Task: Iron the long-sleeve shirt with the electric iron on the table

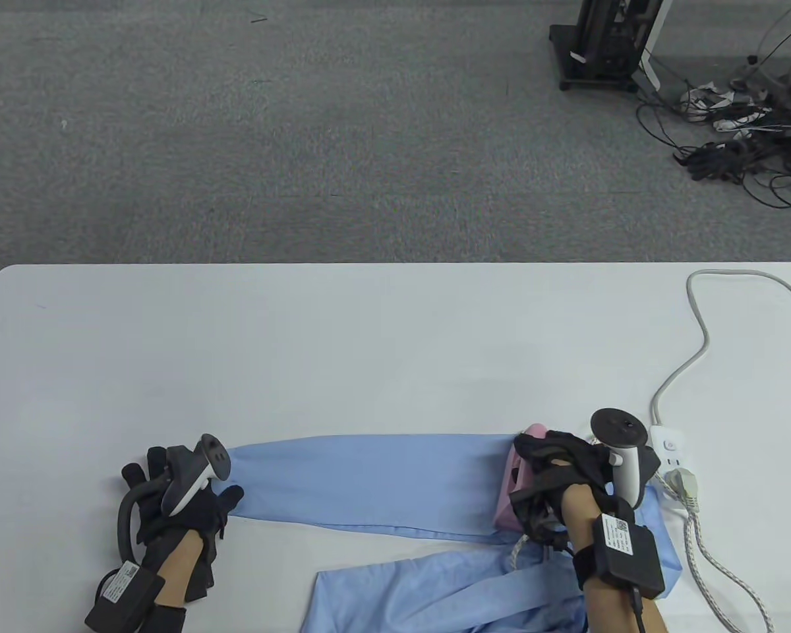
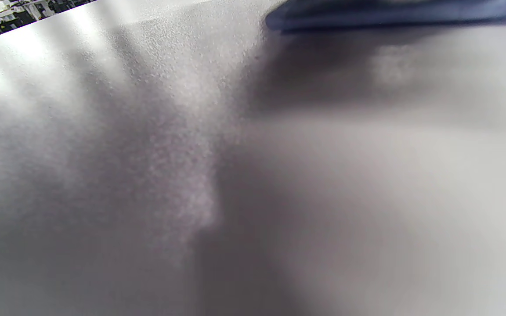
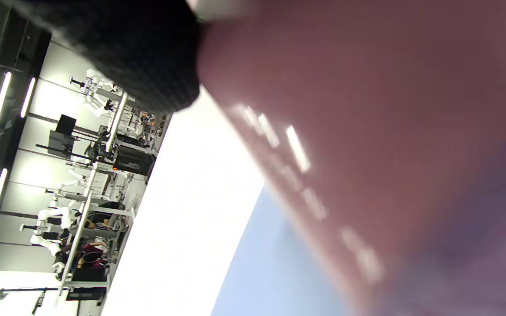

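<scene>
The pink iron (image 1: 515, 484) is mostly hidden under the right hand (image 1: 560, 475), which grips its handle; it sits on the blue shirt (image 1: 382, 481) at the sleeve's right end. The shirt body runs off the bottom edge. The left hand (image 1: 178, 501) rests flat, fingers spread, thumb touching the cuff.

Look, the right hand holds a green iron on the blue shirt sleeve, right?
Not quite: the iron is pink, not green, as the table view shows. The right hand does hold it on the blue shirt sleeve.
</scene>
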The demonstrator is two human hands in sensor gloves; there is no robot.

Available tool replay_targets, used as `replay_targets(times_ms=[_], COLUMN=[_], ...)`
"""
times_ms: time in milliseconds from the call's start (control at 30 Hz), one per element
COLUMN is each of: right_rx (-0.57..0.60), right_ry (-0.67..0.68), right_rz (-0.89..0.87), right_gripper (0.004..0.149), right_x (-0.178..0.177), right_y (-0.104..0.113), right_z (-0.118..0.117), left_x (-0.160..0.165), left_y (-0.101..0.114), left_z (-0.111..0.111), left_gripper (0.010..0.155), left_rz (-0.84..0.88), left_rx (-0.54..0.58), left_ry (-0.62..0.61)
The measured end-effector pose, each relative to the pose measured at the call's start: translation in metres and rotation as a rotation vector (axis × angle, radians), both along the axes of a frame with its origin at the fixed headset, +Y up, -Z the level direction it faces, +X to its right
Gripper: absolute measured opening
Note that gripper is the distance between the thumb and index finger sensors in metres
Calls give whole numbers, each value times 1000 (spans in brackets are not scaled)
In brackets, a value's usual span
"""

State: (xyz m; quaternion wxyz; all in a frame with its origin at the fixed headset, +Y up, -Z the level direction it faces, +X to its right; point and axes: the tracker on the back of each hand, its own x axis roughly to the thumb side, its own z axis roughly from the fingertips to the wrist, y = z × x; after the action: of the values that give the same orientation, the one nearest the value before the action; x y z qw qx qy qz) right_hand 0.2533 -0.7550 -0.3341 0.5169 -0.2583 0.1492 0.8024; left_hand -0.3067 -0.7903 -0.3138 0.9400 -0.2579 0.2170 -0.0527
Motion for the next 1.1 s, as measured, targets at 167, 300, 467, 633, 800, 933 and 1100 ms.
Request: replay_targets(times_ms=[167,300,467,633,800,933,1100], right_rx=[22,16,6,67,269,429,416], right_ry=[-117,-122,-121,-81,-53,-53,-5], right_rz=[-46,-83,-134,-242,-161,-104,-168], right_gripper=[60,60,60,60,53,47,44], right_x=[30,36,32,24,9,-4,-23], right_y=[-4,-7,-10,18,79,104,84], right_z=[0,-3,-3,-2,-12,-23,-47], left_x=[-2,-1,-1,-4,-6,-5,-4], left_y=[0,0,0,15,28,26,28], left_z=[0,1,0,2,8,7,8], left_gripper=[82,82,82,81,81,81,81], left_rz=[19,11,22,101,137,152,166], left_rx=[-2,2,4,130,251,215,220], left_ry=[10,5,9,-5,-9,-14,-19])
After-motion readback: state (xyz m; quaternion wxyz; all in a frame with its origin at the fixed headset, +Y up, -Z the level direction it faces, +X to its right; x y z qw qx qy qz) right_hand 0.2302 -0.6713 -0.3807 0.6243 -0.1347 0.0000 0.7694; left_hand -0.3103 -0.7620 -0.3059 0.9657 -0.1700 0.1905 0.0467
